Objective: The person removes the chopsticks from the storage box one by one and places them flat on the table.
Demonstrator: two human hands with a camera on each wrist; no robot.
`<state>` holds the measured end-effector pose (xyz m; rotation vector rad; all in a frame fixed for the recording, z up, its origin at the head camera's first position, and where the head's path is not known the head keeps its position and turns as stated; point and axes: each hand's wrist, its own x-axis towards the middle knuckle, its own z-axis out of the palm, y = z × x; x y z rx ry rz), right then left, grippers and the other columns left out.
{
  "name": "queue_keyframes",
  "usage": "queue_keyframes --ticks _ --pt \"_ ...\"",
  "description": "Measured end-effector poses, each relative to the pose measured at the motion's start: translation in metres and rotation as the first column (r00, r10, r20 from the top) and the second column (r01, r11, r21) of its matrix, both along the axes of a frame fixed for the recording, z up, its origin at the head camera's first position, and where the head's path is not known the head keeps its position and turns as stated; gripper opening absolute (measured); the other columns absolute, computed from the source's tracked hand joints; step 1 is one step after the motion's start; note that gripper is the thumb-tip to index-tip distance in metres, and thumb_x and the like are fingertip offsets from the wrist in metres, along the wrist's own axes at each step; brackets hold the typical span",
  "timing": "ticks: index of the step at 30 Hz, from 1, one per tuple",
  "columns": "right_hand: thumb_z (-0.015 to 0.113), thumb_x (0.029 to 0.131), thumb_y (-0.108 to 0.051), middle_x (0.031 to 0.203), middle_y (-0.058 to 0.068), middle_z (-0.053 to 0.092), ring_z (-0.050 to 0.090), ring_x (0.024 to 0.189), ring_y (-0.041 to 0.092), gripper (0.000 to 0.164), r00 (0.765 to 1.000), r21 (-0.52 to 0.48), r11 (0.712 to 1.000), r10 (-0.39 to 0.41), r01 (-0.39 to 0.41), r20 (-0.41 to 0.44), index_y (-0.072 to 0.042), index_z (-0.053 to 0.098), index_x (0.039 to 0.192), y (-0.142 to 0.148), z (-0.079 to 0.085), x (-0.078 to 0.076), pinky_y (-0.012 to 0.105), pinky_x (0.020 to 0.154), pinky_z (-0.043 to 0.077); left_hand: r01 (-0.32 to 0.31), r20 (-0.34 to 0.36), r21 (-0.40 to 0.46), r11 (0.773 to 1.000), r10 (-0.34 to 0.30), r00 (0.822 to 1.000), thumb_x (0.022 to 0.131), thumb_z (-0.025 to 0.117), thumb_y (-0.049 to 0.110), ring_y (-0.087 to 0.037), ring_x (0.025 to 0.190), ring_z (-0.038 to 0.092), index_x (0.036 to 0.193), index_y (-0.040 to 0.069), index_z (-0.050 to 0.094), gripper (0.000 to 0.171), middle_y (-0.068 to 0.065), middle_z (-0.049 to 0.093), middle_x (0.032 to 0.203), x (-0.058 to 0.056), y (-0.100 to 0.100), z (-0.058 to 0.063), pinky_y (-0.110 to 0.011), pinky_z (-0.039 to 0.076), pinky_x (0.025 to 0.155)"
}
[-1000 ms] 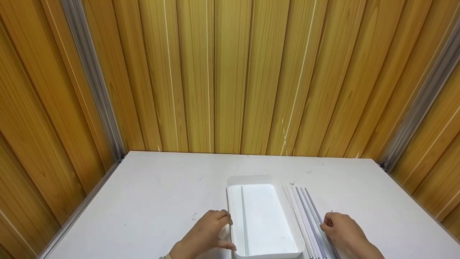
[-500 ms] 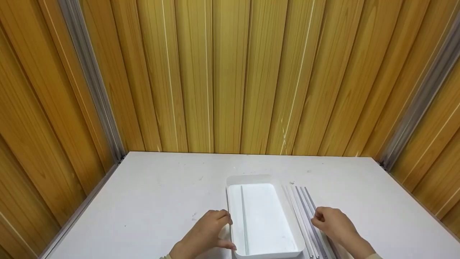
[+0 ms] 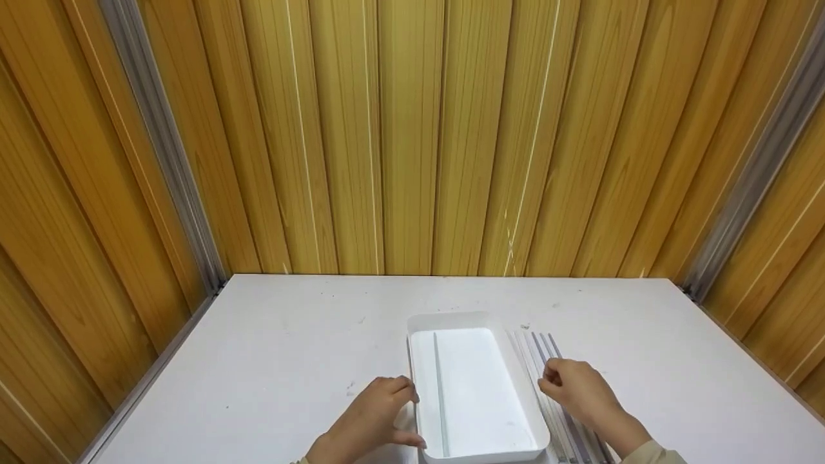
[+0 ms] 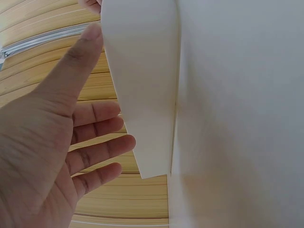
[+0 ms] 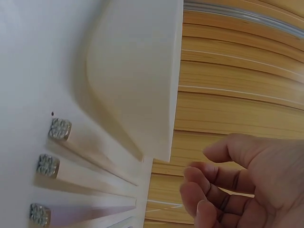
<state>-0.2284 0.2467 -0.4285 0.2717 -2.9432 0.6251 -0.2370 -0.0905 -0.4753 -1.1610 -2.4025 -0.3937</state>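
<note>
A shallow white rectangular tray (image 3: 480,386) stands near the front of the table, one thin grey-green stick (image 3: 440,393) lying lengthwise inside it. My left hand (image 3: 370,419) is at the tray's left side; in the left wrist view its outstretched fingertips (image 4: 126,141) are right at the tray's rim. To the right of the tray lie several slim chopsticks (image 3: 540,351), pale and lilac-grey, with glittery square ends (image 5: 60,128) in the right wrist view. Over them hovers my right hand (image 3: 586,393), fingers loosely curled, nothing seen between thumb and fingers.
The white tabletop (image 3: 290,361) carries small dark specks and scuffs. Wood-patterned panels (image 3: 412,142) close off the back and both sides, with metal posts (image 3: 171,154) in the corners.
My right hand has moved left and farther back, from the chopsticks' right edge to over them, closer to the tray. The left hand and tray have stayed in place.
</note>
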Motion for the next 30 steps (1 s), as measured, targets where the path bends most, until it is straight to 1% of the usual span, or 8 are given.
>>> queue_keyframes --ticks 2,6,9,13,17,24,26,30 --pt "0.065 0.087 -0.015 0.066 -0.005 0.055 0.047 0.057 0.007 0.012 1.000 -0.008 1.000 0.025 -0.025 -0.005 -0.009 0.061 0.078 -0.004 0.000 -0.001 0.017 0.052 0.044 0.001 -0.016 -0.004 1.000 -0.001 1.000 0.066 0.072 0.059 -0.012 0.094 0.062 0.097 0.010 0.066 0.058 0.004 0.064 0.103 -0.001 0.000 -0.001 -0.025 0.055 0.089" --pt "0.065 0.087 -0.014 0.065 -0.004 0.055 0.047 0.057 0.008 0.012 0.999 -0.034 0.999 0.038 -0.038 0.003 -0.008 0.061 0.078 -0.014 0.001 -0.004 0.016 0.051 0.043 0.012 -0.023 0.007 1.000 -0.012 1.000 0.066 0.071 0.059 -0.012 0.095 0.063 0.098 0.010 0.066 0.059 0.003 0.065 0.103 -0.002 0.000 -0.002 -0.025 0.055 0.089" --pt "0.065 0.086 -0.013 0.065 -0.004 0.055 0.048 0.057 0.008 0.011 0.999 -0.042 0.998 0.036 -0.036 0.003 -0.008 0.061 0.077 -0.022 -0.001 -0.006 0.016 0.051 0.042 0.012 -0.004 0.014 1.000 -0.012 1.000 0.067 0.071 0.059 -0.012 0.094 0.062 0.098 0.010 0.066 0.058 0.004 0.064 0.103 -0.001 0.000 -0.002 -0.024 0.054 0.088" --pt "0.065 0.086 -0.013 0.065 -0.004 0.056 0.048 0.057 0.008 0.011 0.998 -0.060 0.997 0.057 -0.057 0.004 -0.008 0.061 0.077 -0.033 -0.004 -0.009 0.015 0.050 0.042 0.007 0.010 0.003 1.000 -0.007 1.000 0.068 0.070 0.059 -0.010 0.093 0.061 0.099 0.011 0.065 0.057 0.005 0.063 0.103 -0.001 0.000 -0.002 -0.024 0.054 0.088" --pt "0.065 0.086 -0.012 0.066 -0.003 0.056 0.049 0.059 0.009 0.012 0.998 -0.083 0.994 0.069 -0.068 0.014 -0.007 0.061 0.076 -0.041 -0.006 -0.012 0.017 0.050 0.043 0.008 0.011 -0.003 1.000 -0.008 1.000 0.069 0.071 0.058 -0.010 0.092 0.061 0.099 0.012 0.065 0.056 0.005 0.063 0.102 -0.001 -0.001 -0.002 -0.024 0.054 0.087" --pt "0.067 0.085 -0.013 0.066 -0.002 0.058 0.050 0.058 0.010 0.012 0.995 -0.088 0.991 0.101 -0.100 0.012 -0.006 0.062 0.077 -0.056 -0.012 -0.017 0.018 0.051 0.045 -0.005 0.019 -0.011 1.000 0.006 1.000 0.068 0.071 0.059 -0.009 0.092 0.061 0.099 0.012 0.065 0.057 0.005 0.063 0.102 -0.003 -0.001 -0.002 -0.024 0.054 0.087" --pt "0.066 0.085 -0.012 0.066 -0.001 0.058 0.050 0.058 0.010 0.012 0.993 -0.096 0.989 0.118 -0.116 0.016 -0.006 0.062 0.076 -0.061 -0.015 -0.018 0.018 0.050 0.044 -0.003 0.014 -0.006 1.000 0.003 1.000 0.068 0.071 0.059 -0.009 0.091 0.060 0.098 0.012 0.065 0.056 0.005 0.063 0.101 -0.004 -0.002 -0.002 -0.023 0.054 0.086" --pt "0.065 0.084 -0.012 0.066 -0.001 0.059 0.049 0.057 0.010 0.012 0.989 -0.103 0.984 0.148 -0.144 0.023 -0.005 0.061 0.075 -0.070 -0.021 -0.019 0.018 0.049 0.043 0.023 -0.015 0.014 1.000 -0.023 1.000 0.068 0.071 0.058 -0.009 0.089 0.060 0.097 0.011 0.065 0.056 0.006 0.062 0.099 -0.005 -0.002 -0.003 -0.023 0.054 0.085"
